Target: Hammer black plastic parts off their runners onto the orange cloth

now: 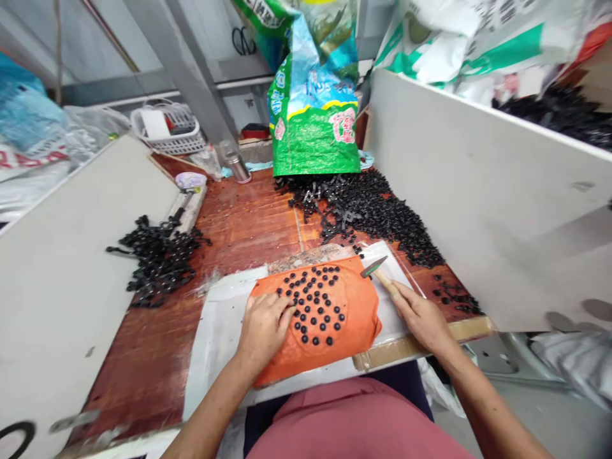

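Note:
My left hand (266,325) rests on an orange cloth (356,306) with its fingers curled and thumb and forefinger close together. The fingertips are at the left side of many small round black pieces (314,309) with holes in their middles, scattered over the cloth. Whatever the fingers pinch, if anything, is too small to make out. My right hand (423,315) grips the wooden handle of a small hammer (385,282). The dark, pointed metal head lies over the cloth's upper right corner.
A big heap of small black parts (382,210) lies below a green and blue bag (315,137). Another black pile (160,258) is at left on the red-brown table (239,217). White boards (478,185) wall the sides. A metal cylinder (235,162) and a white basket (167,140) stand behind.

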`<state>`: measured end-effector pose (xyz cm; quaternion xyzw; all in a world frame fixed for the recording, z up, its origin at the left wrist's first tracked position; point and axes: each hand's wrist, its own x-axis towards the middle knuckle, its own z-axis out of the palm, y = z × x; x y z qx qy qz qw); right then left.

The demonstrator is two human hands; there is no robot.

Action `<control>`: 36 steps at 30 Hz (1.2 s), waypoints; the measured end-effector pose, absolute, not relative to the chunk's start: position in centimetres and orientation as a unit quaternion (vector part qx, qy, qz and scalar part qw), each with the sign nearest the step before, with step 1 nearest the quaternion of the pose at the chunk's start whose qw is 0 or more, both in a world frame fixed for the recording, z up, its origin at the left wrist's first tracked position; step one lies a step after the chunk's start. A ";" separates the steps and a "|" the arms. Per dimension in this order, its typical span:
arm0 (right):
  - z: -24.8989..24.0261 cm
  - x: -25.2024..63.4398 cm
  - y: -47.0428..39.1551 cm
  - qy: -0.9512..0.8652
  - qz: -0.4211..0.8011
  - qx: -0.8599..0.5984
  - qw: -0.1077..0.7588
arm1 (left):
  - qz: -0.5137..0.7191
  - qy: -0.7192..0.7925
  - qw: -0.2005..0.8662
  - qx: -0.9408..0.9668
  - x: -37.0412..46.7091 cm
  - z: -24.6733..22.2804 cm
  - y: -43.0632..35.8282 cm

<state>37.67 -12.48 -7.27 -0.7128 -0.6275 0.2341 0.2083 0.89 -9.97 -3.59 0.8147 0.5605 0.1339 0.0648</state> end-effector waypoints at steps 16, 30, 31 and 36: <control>-6.5 36.8 -12.9 -0.626 0.246 -0.709 0.212 | 0.216 0.475 0.075 0.849 1.3 -0.5 -5.1; -7.0 36.4 -13.0 -0.608 0.251 -0.720 0.223 | 0.053 0.672 0.192 0.713 17.0 -2.9 13.7; -7.1 36.4 -13.0 -0.609 0.251 -0.719 0.222 | 0.051 0.668 0.202 0.714 17.4 -3.1 13.9; -7.3 36.4 -12.8 -0.618 0.250 -0.713 0.217 | 0.035 0.635 0.242 0.733 18.6 -3.3 14.1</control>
